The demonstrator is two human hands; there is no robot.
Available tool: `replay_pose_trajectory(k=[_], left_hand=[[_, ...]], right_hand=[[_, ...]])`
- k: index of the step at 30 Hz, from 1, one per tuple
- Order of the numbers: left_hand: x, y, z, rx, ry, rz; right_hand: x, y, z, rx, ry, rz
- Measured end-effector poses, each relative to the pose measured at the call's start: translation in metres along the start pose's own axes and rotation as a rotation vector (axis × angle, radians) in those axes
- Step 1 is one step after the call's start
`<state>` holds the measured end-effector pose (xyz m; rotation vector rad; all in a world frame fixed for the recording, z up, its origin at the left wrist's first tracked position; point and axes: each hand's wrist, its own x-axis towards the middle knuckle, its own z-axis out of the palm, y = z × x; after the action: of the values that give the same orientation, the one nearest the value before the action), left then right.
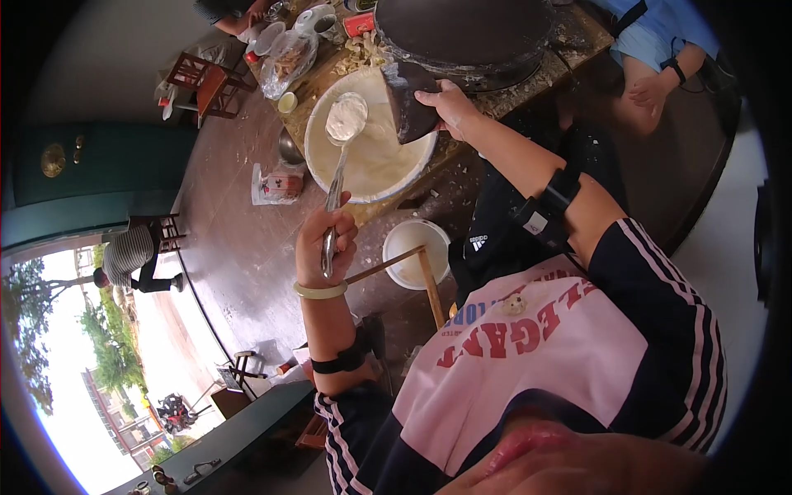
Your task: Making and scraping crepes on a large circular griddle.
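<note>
My left hand grips the handle of a metal ladle, whose bowl holds pale batter. The ladle's bowl is above a large round basin containing more batter. My right hand holds a dark, curved-edged flat piece, its material unclear, over the basin's right side. Some pale residue marks this piece and my fingers. Beyond my right hand sits a large round dark griddle, its rim crusted with batter.
The worktable bears scraps, a red can and a plastic bag of food. Below stands a white bucket with wooden sticks across it. One person's hand is at right; another person's arm is at upper left. A chair stands left.
</note>
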<state>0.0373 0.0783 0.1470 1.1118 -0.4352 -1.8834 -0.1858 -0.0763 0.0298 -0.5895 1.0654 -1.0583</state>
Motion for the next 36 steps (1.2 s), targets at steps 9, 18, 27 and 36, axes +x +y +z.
replay_pose_trajectory(k=[9, 18, 27, 36], left_hand=[[-0.012, 0.027, 0.002, -0.041, -0.047, -0.031], [-0.004, 0.014, 0.000, 0.172, 0.099, 0.001], [0.038, -0.050, 0.001, 0.550, 0.213, -0.006], [0.039, -0.058, 0.020, 0.356, 0.126, 0.008]], right_hand=[[0.005, 0.023, -0.004, -0.133, 0.121, -0.235], [-0.010, 0.007, -0.015, -0.132, 0.126, -0.302], [-0.037, 0.004, -0.056, -0.155, 0.082, -0.341], [-0.054, 0.003, -0.080, -0.173, 0.162, -0.315]])
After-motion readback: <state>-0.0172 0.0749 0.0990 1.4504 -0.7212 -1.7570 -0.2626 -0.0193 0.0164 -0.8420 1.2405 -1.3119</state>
